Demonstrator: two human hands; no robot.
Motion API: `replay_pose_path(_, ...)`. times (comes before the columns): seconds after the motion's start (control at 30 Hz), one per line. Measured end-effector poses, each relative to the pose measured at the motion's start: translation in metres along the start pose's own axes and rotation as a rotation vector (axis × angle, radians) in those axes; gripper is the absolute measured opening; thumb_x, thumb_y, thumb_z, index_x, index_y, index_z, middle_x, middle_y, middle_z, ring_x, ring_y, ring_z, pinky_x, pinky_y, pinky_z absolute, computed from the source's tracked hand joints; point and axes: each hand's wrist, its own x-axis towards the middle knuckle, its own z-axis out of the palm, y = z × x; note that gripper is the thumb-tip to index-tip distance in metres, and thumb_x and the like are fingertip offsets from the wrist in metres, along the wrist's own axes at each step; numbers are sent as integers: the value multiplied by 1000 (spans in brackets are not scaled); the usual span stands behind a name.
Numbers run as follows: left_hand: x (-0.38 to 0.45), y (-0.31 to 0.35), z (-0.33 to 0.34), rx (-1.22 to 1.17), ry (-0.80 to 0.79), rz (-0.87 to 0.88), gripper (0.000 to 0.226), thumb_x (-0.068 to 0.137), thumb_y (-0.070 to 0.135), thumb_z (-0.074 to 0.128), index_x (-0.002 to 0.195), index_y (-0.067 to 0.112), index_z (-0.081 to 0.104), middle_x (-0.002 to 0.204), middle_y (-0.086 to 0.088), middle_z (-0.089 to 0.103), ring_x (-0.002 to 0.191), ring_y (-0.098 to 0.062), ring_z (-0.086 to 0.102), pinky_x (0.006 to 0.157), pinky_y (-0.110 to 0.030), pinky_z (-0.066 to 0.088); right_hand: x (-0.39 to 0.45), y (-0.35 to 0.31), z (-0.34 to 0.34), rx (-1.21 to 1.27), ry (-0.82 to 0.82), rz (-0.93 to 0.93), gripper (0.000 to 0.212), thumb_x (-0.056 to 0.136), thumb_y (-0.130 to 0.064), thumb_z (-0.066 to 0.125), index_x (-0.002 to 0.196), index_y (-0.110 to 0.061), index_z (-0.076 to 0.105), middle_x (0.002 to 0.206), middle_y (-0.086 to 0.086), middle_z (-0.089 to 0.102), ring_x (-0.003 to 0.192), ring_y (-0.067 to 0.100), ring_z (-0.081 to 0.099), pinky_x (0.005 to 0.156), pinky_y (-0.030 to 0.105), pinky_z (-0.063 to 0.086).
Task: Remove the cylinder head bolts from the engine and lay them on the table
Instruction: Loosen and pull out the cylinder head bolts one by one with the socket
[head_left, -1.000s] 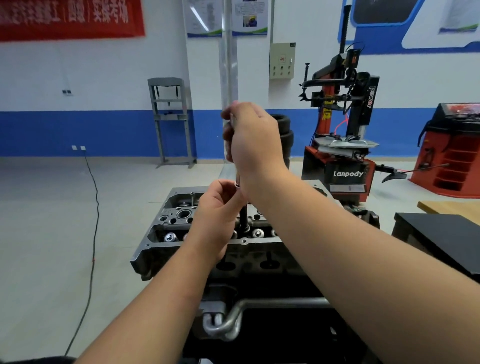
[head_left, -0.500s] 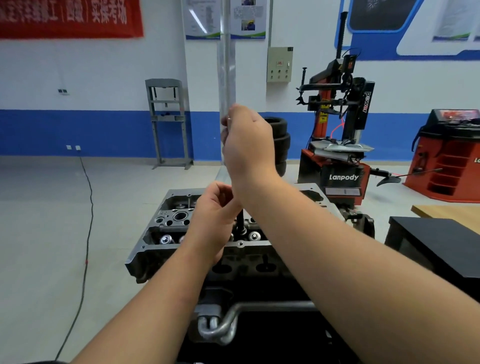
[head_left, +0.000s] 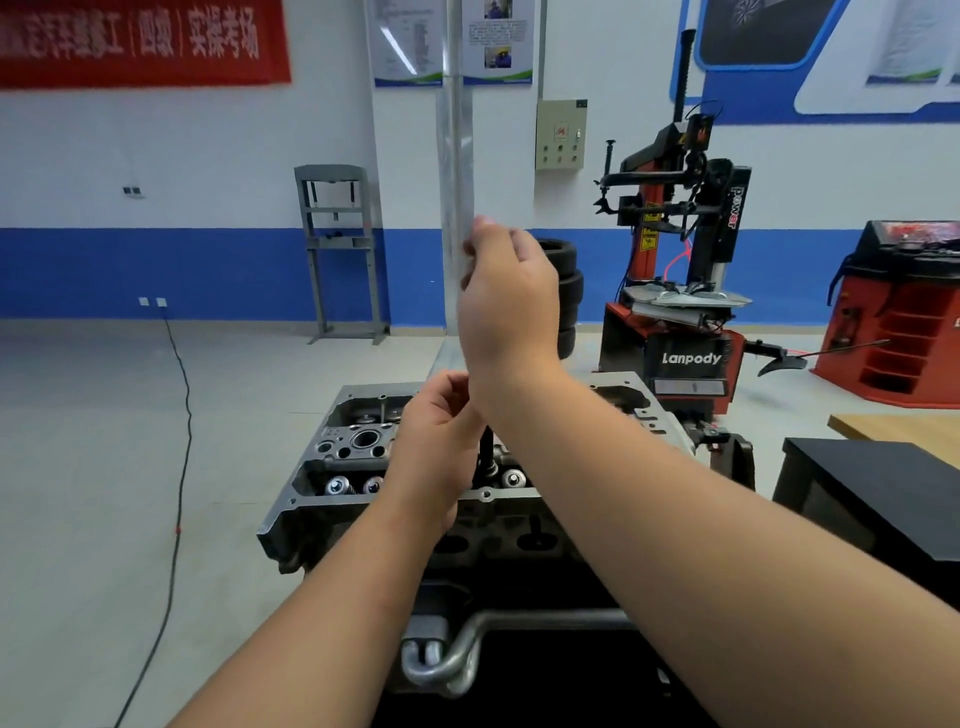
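The grey cylinder head (head_left: 311, 499) sits on the engine in front of me, with valve springs and bolt holes showing. A thin dark tool shaft (head_left: 488, 454) stands upright in a hole near the head's middle. My left hand (head_left: 441, 441) grips the shaft low down, just above the head. My right hand (head_left: 511, 296) is raised higher, its fingers curled round the tool's upper end, which they hide. No loose bolt is visible.
A black table (head_left: 883, 493) and a wooden tabletop (head_left: 893, 426) stand to the right. Behind the engine are a red and black tyre changer (head_left: 685, 358) and stacked tyres (head_left: 566, 291). A cable (head_left: 179, 415) runs across the floor on the left. A bent metal pipe (head_left: 467, 654) lies below the head.
My right hand has turned slightly at the top of the tool, with its fingertips now lifted higher. My left hand keeps its grip on the shaft.
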Motion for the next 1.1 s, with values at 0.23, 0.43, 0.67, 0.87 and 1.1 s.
replay_pose_path(0.23,-4,0,-10,-53,-154,-79,40,81,70,58,92,38,78,96,4,76,94,-13,69,93,-42,46,16,-6,-15,71,-508,179,39,93,-42,56,63,-21,40,51,-4,29,51,18,18,51,32,19)
replay_pose_path(0.43,-3,2,-11,-64,-97,-74,23,92,53,66,93,34,78,90,3,75,82,-11,67,85,-44,43,3,-8,-4,-2,-177,92,25,97,-29,57,77,-15,53,65,3,44,58,17,38,59,36,34)
replay_pose_path(0.67,-3,2,-11,-110,-102,-93,25,87,54,68,92,32,77,90,4,74,90,-17,67,80,-32,52,13,-6,-13,97,-333,184,39,98,-39,49,65,-19,46,52,-3,33,49,16,25,51,33,22)
replay_pose_path(0.87,-4,3,-12,-67,-174,-103,31,95,47,53,92,34,81,98,1,76,97,-13,70,100,-43,48,15,-5,-19,86,-466,160,37,97,-37,53,65,-19,46,51,-5,31,47,15,24,49,30,24)
replay_pose_path(1.1,-1,-1,-8,-79,16,-26,36,76,44,89,91,21,66,67,12,65,58,-2,57,67,-29,44,1,-4,-6,2,-130,68,28,102,-33,50,85,-12,55,75,3,51,72,18,47,68,37,41)
